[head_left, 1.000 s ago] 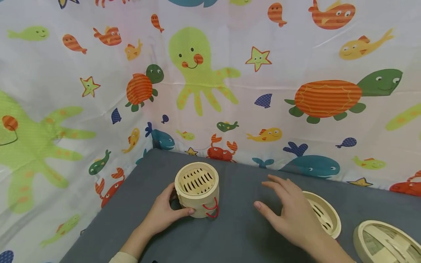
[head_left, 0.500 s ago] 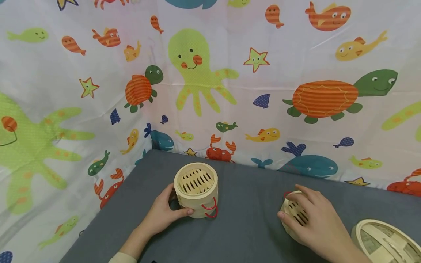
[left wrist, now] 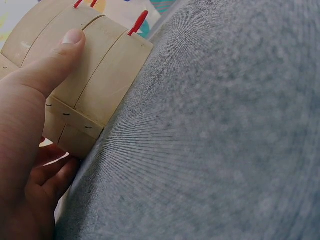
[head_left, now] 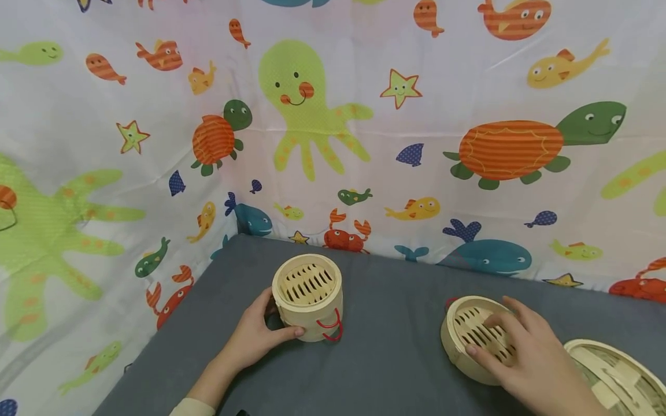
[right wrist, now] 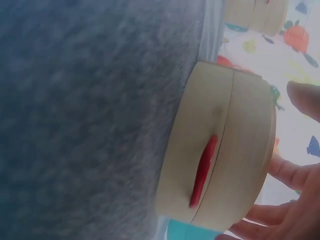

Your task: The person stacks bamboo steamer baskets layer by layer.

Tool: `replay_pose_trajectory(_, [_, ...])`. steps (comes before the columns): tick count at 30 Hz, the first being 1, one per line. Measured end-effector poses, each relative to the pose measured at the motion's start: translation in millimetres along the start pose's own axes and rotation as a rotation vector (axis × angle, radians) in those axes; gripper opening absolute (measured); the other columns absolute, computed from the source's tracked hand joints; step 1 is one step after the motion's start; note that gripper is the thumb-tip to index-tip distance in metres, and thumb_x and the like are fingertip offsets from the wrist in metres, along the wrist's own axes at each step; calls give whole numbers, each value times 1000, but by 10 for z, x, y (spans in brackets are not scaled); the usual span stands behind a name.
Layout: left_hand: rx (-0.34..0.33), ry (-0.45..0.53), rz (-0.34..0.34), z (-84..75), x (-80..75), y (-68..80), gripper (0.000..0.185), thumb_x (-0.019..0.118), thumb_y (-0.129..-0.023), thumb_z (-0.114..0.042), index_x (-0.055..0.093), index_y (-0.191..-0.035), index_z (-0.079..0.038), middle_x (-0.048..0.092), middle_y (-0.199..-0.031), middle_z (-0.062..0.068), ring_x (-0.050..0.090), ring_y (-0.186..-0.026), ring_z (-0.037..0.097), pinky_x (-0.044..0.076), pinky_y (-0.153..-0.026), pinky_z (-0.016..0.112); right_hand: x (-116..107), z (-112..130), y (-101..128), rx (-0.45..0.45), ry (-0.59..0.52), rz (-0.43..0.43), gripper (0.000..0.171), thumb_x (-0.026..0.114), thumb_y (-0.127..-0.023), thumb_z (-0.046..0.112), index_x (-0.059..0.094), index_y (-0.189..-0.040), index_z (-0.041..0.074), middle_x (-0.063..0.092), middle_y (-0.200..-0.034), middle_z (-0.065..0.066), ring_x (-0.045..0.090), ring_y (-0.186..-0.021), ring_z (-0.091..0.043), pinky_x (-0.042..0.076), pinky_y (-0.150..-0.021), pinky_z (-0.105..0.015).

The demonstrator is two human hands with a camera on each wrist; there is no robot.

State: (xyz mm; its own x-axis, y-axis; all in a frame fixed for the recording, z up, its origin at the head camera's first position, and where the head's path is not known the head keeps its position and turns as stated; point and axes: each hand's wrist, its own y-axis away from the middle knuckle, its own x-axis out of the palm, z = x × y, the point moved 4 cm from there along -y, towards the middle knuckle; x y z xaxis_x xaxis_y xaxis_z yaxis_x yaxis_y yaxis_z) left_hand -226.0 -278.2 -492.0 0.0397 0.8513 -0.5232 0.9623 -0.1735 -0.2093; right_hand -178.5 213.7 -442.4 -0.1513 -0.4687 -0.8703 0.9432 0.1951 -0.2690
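Two small bamboo steamer baskets stand stacked (head_left: 311,284) on the grey tabletop, slatted face up, with red loops on the side. My left hand (head_left: 255,329) grips this stack, thumb along the front wall (left wrist: 95,60) and fingers around its far side. To the right sits a single bamboo steamer basket (head_left: 463,353), slats up, a red loop on its wall. Over it is my right hand (head_left: 541,358). In the right wrist view its fingers (right wrist: 287,172) reach to the basket's rim, while the thumb (right wrist: 305,100) stays apart from it.
A wider woven bamboo steamer lid (head_left: 619,375) with a strap handle lies at the right edge, partly behind my right forearm. Grey table surface (head_left: 385,335) lies between the stack and the single basket. A white curtain (head_left: 354,75) with sea-animal prints hangs behind the table.
My right hand has moved to the right, over the single basket, uncovering more of it. My left hand keeps its grip on the stack. The head view has shifted slightly.
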Motion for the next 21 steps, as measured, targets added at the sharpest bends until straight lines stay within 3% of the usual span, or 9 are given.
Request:
replay_pose_trajectory(6, [-1,-9,-3,4,2,3,104,100,-81,-44,43,-165,-25,61,-149,-6,63,-133,19,55,-107,40,7,-65,62,-10,-5,-7,42,90,-89,53,60,-92,24,54,-145,-37,53,-125,-61,47,-88,-77])
replay_pose_trajectory(9, [-5,-13,-4,9,4,-5,103,100,-81,-44,43,-165,-26,60,-151,-5,62,-135,18,54,-109,41,6,-104,88,-7,9,0,45,91,-88,52,59,-94,20,55,-142,-36,54,-124,-59,48,-88,-76])
replay_pose_trajectory(13, [-9,-18,-10,33,5,-10,102,99,-82,-45,43,-164,-26,59,-152,-5,61,-137,18,54,-110,43,15,-153,101,20,14,41,66,88,-90,56,61,-120,4,55,-140,-34,57,-122,-53,51,-90,-72])
replay_pose_trajectory(17, [-11,-19,-8,57,10,-3,101,99,-82,-46,44,-164,-27,59,-153,-6,61,-137,17,54,-110,44,37,-211,114,65,-14,86,104,86,-90,60,43,-153,-11,48,-148,-36,51,-131,-56,48,-95,-77])
replay_pose_trajectory(21, [-13,-14,-11,67,10,-2,100,99,-82,-46,44,-163,-29,60,-151,-7,62,-135,16,54,-110,45,61,-269,106,103,-16,127,118,83,-91,64,30,-160,-16,42,-153,-41,45,-136,-60,45,-97,-80])
